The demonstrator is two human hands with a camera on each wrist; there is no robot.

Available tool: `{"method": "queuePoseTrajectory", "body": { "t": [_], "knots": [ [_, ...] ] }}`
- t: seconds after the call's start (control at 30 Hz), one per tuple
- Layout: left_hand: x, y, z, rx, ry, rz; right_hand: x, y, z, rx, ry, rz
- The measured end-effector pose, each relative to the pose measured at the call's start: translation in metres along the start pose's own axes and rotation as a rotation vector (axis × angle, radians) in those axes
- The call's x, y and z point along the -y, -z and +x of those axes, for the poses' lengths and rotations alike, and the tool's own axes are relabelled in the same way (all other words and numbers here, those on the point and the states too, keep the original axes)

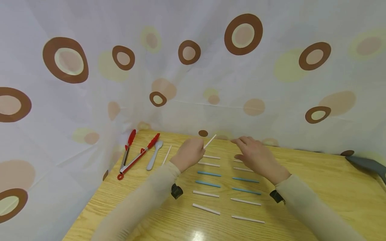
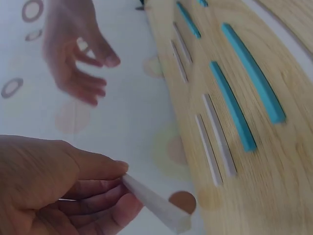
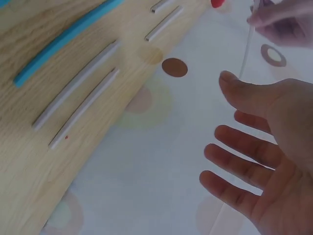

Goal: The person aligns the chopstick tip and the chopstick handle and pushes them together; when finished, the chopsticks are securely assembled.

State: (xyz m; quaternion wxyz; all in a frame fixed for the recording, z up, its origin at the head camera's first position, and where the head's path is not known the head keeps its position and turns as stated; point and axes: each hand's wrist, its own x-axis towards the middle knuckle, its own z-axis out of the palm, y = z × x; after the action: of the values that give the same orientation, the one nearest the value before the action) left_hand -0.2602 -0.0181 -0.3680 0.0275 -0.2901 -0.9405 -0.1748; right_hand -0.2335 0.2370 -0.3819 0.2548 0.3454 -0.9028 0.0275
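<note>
My left hand point(image 1: 189, 154) pinches a thin white stick point(image 1: 210, 141) between thumb and fingers, above the far part of the table. In the left wrist view this stick point(image 2: 159, 206) points away from the fingertips, its near end hidden in the hand. To the right, my right hand point(image 1: 257, 159) hovers over the table's back with spread fingers, holding nothing. Below the hands lie two columns of sticks, including blue sticks point(image 1: 209, 173) on the left, blue sticks point(image 1: 245, 180) on the right, and white sticks point(image 1: 206, 209). My right hand partly covers some white sticks in the right column.
Left of the columns lie a white stick point(image 1: 167, 154), a pale spoon point(image 1: 154, 155) and two red-and-metal tongs point(image 1: 141, 154). A patterned curtain point(image 1: 193, 80) hangs along the table's back and left edges. A dark grey object point(image 1: 366, 166) lies at the far right.
</note>
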Motion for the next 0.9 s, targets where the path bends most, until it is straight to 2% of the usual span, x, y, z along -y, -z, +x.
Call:
{"method": "queuePoseTrajectory", "body": {
  "t": [0.2,0.43,0.57,0.73,0.9],
  "knots": [
    [0.03,-0.003,0.0,-0.007,0.113,-0.062,-0.011,-0.005,-0.004,0.095,-0.056,0.038],
    [0.06,-0.006,-0.004,0.041,0.263,-0.058,-0.021,-0.018,-0.007,0.179,-0.133,0.115],
    [0.077,-0.011,-0.011,0.035,0.305,-0.058,-0.027,-0.025,-0.011,0.263,-0.181,0.194],
    [0.087,-0.013,-0.017,0.044,0.358,-0.025,-0.033,-0.036,-0.019,0.357,-0.224,0.265],
    [0.093,-0.015,-0.02,0.045,0.394,-0.008,-0.035,-0.044,-0.022,0.395,-0.263,0.29]
  ]
}}
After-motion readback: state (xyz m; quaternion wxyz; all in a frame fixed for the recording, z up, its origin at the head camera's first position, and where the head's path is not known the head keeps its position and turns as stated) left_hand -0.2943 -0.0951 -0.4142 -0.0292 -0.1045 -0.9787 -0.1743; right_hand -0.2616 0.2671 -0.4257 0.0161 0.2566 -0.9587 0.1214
